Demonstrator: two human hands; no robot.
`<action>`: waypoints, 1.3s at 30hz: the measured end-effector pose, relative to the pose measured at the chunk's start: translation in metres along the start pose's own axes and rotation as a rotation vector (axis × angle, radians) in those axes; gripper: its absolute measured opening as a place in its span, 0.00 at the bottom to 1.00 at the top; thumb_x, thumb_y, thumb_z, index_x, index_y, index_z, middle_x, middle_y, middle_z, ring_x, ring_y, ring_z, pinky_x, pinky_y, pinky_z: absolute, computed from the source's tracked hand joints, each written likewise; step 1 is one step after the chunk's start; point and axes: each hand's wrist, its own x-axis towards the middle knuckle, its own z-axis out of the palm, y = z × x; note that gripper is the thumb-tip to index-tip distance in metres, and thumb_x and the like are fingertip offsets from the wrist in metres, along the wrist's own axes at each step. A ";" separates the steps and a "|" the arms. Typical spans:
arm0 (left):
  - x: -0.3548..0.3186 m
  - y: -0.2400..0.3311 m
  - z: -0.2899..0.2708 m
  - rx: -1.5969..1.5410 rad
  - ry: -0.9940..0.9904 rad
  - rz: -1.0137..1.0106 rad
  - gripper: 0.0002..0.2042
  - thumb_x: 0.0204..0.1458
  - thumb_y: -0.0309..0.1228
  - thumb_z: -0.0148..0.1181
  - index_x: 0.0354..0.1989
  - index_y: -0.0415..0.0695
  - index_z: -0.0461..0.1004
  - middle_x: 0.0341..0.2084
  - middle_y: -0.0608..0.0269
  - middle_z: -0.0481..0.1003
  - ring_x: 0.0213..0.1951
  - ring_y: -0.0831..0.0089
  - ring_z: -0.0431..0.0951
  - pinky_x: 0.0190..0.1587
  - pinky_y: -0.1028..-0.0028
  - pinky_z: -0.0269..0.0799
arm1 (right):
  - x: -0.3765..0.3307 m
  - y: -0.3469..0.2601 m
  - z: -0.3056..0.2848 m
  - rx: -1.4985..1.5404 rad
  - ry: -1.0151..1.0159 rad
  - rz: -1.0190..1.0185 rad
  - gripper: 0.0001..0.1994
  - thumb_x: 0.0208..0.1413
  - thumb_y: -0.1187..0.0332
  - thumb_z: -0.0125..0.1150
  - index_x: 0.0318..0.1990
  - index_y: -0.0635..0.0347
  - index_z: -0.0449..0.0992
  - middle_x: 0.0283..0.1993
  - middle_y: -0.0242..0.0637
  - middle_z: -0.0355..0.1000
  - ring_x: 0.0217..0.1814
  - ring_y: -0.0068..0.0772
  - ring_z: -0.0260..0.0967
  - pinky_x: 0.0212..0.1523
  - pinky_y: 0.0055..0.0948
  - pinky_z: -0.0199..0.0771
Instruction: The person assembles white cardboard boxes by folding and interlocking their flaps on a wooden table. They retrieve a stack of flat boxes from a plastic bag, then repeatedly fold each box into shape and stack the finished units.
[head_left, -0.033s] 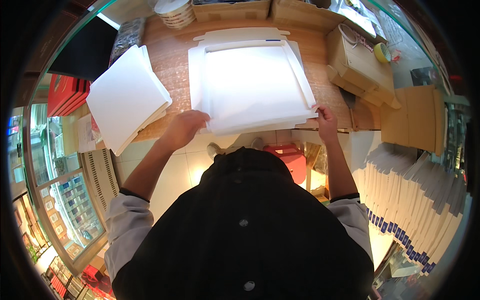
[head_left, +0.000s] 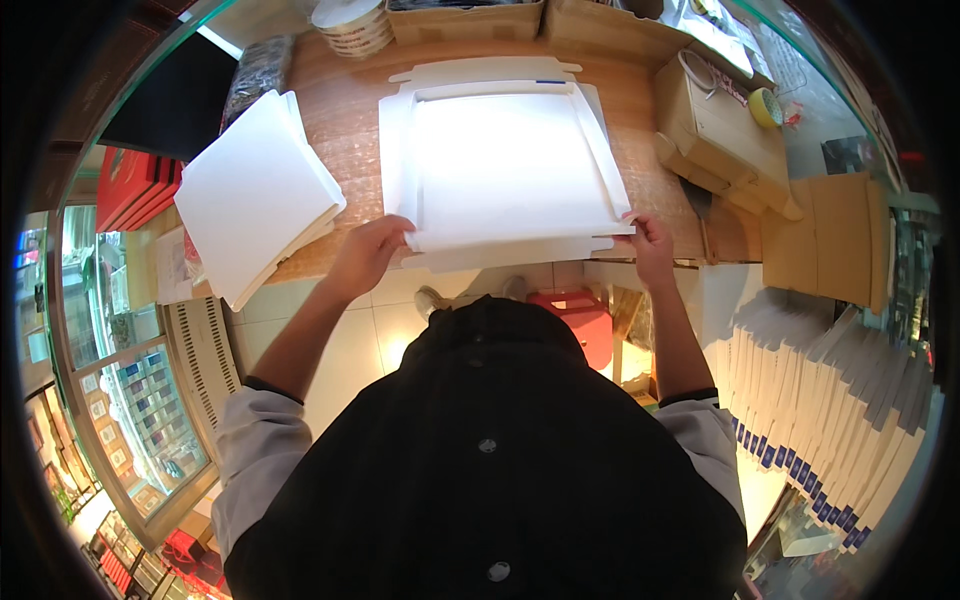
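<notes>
In front of me on the wooden table lies a white cardboard box blank, partly folded, with its flaps spread around a flat middle panel. Its far and right edges stand folded up like low walls. My left hand is closed on the near left corner, thumb and fingers pinching the card. At the near right corner my right hand pinches the end of the near edge strip. That strip is turned up between the two hands, and an outer flap reaches past the table's near edge.
A stack of flat white card sheets lies to the left, overhanging the table. Brown cardboard boxes and a yellow tape roll are at the right. Rolls stand at the back. Many folded white boxes lean in a row at lower right.
The near strip of the box blank has tipped up slightly. My left hand has shifted a little left at its corner; my right hand has hardly moved.
</notes>
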 end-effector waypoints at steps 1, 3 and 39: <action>-0.005 -0.005 0.013 -0.274 0.150 -0.220 0.06 0.60 0.25 0.48 0.41 0.39 0.70 0.34 0.56 0.78 0.33 0.69 0.78 0.39 0.72 0.74 | -0.001 0.000 0.009 0.062 -0.015 0.010 0.09 0.64 0.74 0.48 0.46 0.65 0.73 0.38 0.34 0.72 0.41 0.27 0.74 0.45 0.30 0.79; -0.005 -0.010 0.033 -0.640 0.349 -0.465 0.09 0.65 0.30 0.43 0.42 0.39 0.68 0.35 0.56 0.79 0.35 0.74 0.78 0.39 0.76 0.74 | -0.004 0.004 0.019 0.184 0.049 0.056 0.09 0.64 0.74 0.48 0.47 0.65 0.73 0.38 0.35 0.72 0.41 0.29 0.75 0.45 0.30 0.79; 0.045 -0.013 0.028 0.682 -0.709 -0.094 0.06 0.50 0.26 0.56 0.36 0.42 0.70 0.26 0.53 0.74 0.39 0.56 0.73 0.47 0.66 0.63 | 0.032 -0.049 0.054 -1.414 -0.903 -0.487 0.12 0.48 0.74 0.56 0.40 0.52 0.79 0.35 0.32 0.73 0.49 0.35 0.66 0.53 0.32 0.61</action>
